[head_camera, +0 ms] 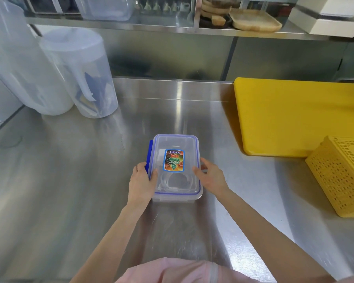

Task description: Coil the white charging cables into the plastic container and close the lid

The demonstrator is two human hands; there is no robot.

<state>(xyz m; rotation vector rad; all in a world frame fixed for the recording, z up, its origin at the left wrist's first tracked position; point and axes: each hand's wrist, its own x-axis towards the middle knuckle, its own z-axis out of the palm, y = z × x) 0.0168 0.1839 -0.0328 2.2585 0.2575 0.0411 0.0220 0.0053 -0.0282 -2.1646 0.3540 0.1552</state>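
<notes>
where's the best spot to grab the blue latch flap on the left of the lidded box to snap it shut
Take the blue latch flap by its free outer long edge, from the box's left. It juts sideways from the clear plastic lid, and the left hand already rests at its near end.

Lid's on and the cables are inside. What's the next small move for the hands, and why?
Probably fold the blue side latch down with the left hand while the right hand steadies the other side. The lid already sits on the container, the white cables are coiled inside, yet that latch sticks out, apparently unclipped.
</notes>
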